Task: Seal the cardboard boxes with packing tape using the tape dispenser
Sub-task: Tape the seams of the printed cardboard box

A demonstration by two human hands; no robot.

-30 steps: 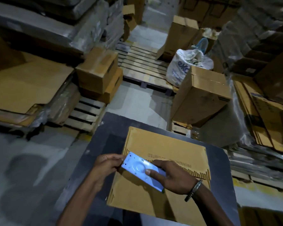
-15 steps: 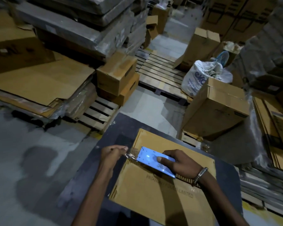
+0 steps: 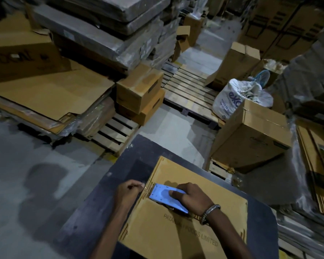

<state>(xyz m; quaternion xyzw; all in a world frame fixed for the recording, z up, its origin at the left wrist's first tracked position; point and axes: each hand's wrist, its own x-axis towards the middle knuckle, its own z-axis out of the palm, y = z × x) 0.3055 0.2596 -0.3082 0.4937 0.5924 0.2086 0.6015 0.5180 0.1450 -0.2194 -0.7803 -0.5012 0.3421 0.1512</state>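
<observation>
A flattened cardboard box (image 3: 185,230) lies on a dark table (image 3: 105,199) at 6 o'clock, printed "PATA… FOODS LIMITED", the middle letters hidden by the forearm. The right hand (image 3: 192,199) grips the blue tape dispenser (image 3: 166,198), which touches the box's left part. The left hand (image 3: 128,190), at the box's left edge, pinches the clear tape end (image 3: 147,186). At 2 o'clock a white sack (image 3: 234,100) reads "eko". At 10 o'clock a brown carton (image 3: 22,58) bears dark lettering, perhaps "DOW".
</observation>
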